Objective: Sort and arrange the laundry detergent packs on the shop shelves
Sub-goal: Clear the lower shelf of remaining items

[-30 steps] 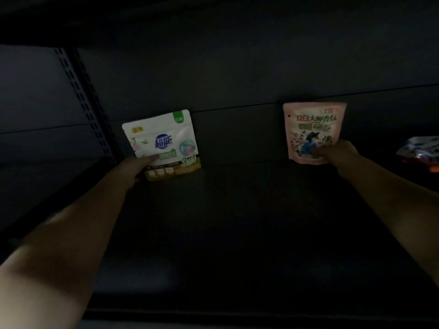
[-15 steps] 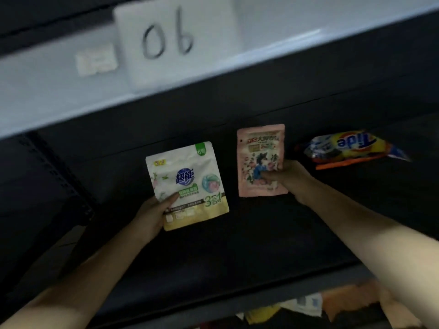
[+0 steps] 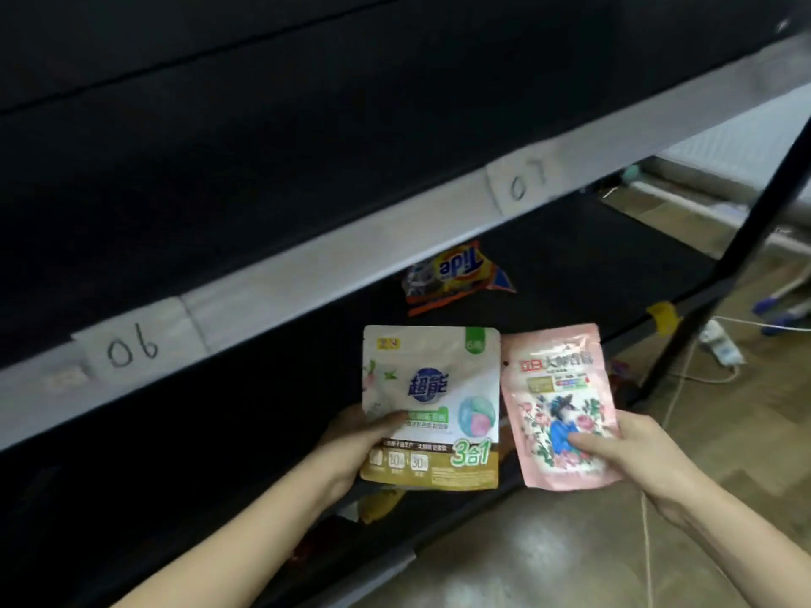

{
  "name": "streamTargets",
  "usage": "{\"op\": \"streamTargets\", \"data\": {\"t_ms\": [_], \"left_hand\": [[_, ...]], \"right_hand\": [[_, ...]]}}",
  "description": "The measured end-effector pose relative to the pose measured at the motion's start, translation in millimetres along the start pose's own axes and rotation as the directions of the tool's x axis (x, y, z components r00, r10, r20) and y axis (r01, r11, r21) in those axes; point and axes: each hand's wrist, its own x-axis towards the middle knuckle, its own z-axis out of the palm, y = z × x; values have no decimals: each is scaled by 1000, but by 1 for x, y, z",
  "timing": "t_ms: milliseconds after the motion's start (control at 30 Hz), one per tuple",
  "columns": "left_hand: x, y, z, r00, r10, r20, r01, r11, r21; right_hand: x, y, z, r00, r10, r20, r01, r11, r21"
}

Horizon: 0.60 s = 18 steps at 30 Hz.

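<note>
1. Between thumb and curled fingers, the left hand (image 3: 351,445) grips the white pack (image 3: 432,405) near its lower left edge; the right hand (image 3: 632,458) pinches the pink pack (image 3: 564,405) low on its right side, thumb across the flowered front.
2. Both packs, which stood deep on the shelf a second ago, are now drawn out in front of the shelf edge (image 3: 307,265), side by side and nearly touching, held upright in the air.
3. That suggests they are being taken off for re-sorting; neither has a new place yet.
4. Both are flat, soft pouches: the white one has a gold bottom band, the pink one a blue figure.
5. Behind them an orange pack (image 3: 456,274) lies flat on the lower shelf, under the labels "06" (image 3: 131,351) and "07" (image 3: 526,182).
</note>
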Motion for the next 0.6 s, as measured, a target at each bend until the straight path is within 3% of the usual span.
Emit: {"op": "streamTargets", "data": {"t_ms": [100, 200, 400, 600], "left_hand": [[-26, 35, 41, 998, -39, 45, 39, 999, 10], [-58, 72, 79, 991, -45, 127, 41, 998, 37], [-110, 127, 134, 965, -62, 253, 55, 998, 35], [-166, 200, 131, 925, 159, 345, -209, 971, 114]], "right_hand": [[-43, -30, -50, 999, 40, -37, -38, 997, 65], [-84, -76, -87, 998, 48, -48, -47, 999, 17], [-160, -139, -121, 986, 30, -165, -24, 999, 38], [-220, -197, -101, 941, -138, -308, 201, 962, 184]]}}
